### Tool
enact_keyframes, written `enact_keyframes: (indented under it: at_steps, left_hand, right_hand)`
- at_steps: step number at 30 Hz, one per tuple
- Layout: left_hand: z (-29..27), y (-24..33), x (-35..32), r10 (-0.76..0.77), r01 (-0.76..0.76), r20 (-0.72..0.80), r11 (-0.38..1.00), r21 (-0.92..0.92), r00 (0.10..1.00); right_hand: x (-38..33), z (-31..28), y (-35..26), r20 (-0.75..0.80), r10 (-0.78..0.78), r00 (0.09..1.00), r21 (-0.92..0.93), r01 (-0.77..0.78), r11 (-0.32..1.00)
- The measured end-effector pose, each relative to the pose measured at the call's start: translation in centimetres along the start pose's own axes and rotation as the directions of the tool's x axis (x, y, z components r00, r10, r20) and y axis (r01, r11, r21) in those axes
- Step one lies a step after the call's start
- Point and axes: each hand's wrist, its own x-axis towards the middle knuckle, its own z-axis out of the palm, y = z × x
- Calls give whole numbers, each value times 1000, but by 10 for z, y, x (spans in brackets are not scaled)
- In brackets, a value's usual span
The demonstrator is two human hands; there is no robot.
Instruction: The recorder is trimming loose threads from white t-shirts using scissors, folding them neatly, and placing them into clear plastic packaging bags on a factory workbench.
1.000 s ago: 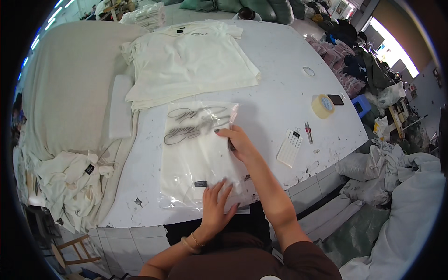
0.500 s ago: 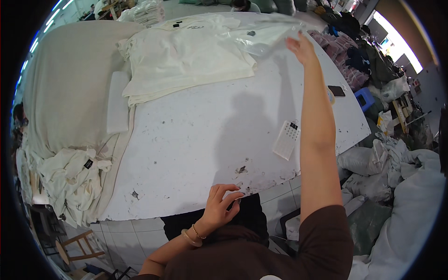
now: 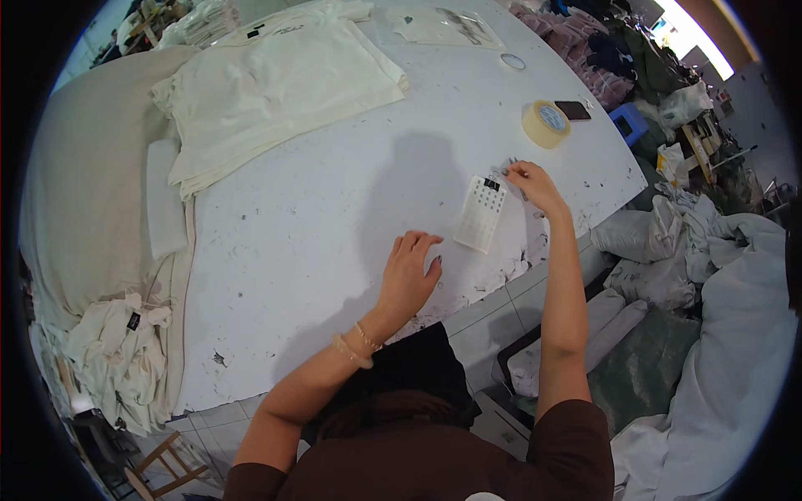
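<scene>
A stack of white sheets [image 3: 479, 224] with rows of small dark marks lies on the table, held at its top by a black binder clip [image 3: 491, 184]. My right hand [image 3: 539, 190] is at the clip's end, thumb and fingers pinched together. What sits between the fingertips is too small to make out. To the left of the sheets, my left hand [image 3: 408, 275] hovers over the table with fingers apart, holding nothing. Cream shirts [image 3: 284, 79] lie in a flat pile at the far left. A clear plastic bag [image 3: 451, 29] rests on the far side.
A roll of tape [image 3: 535, 129], a dark phone [image 3: 573, 110] and a thin ring [image 3: 513, 62] lie on the white table [image 3: 292, 250] at right. Covered bulk [image 3: 92, 184] and a crumpled cream garment [image 3: 121, 351] flank the left. Sacks [image 3: 647, 242] crowd the floor at right.
My right hand has drawn back from the plastic bag at the far side to the clip on the sheets. My left hand has risen forward over the table, its fingers spreading.
</scene>
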Motion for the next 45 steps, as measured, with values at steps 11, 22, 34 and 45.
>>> enact_keyframes:
  at_steps: [11,22,34,45]
  left_hand:
    - [61,16,57,-59,72,-84,986,154,995]
    - [-16,36,67,-104,159,122,735,-660,987]
    - [-62,15,61,-185,188,102,548,-815,977]
    - [-89,14,59,-167,136,127,39,-990,978]
  right_hand:
    - [-18,0,-118,170,-32,985,-125,54,991]
    - [-70,-9,-257,-5,-336,942,-367,311,877]
    - [-51,22,-278,-198,-352,915,-121,334,935]
    - [-62,55,-118,-230,-26,973,100,51,994]
